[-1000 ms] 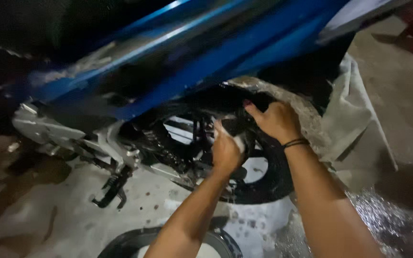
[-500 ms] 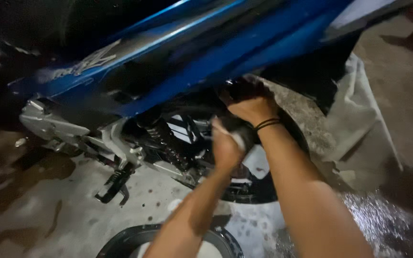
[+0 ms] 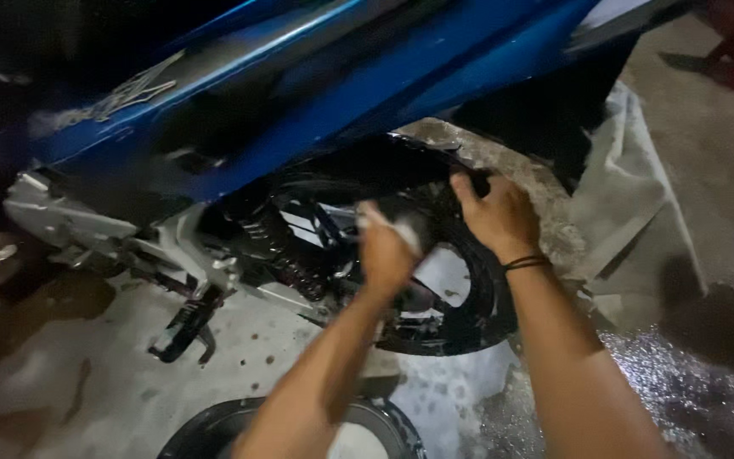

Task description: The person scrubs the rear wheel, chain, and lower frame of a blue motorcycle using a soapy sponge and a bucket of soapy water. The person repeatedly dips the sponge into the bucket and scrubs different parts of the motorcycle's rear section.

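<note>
Head camera looks down on a blue motorcycle body panel (image 3: 316, 93) that slants across the upper frame, lying over the black rear wheel (image 3: 460, 314) on a wet concrete floor (image 3: 61, 382). Pale cloth sheeting (image 3: 630, 212) is spread on the ground to the right of the wheel. Below the panel sit the silver engine casing (image 3: 61, 221), a coiled shock spring (image 3: 273, 246) and a black footpeg (image 3: 184, 327) hanging toward the floor. A round black basin (image 3: 206, 429) shows at the bottom edge, partly hidden by the left forearm.

Both arms reach up and forward from the bottom of the frame. The right arm is extended almost straight, a dark band at the wrist; the right hand (image 3: 499, 217) lies palm-down on the top of the wheel, fingers spread and curled over the black fender edge. The left arm angles in from lower centre, wrist bent; the left hand (image 3: 384, 255) is closed in a fist around a small pale brush or rag (image 3: 401, 231), blurred, held against the wheel hub area just left of the right hand.
</note>
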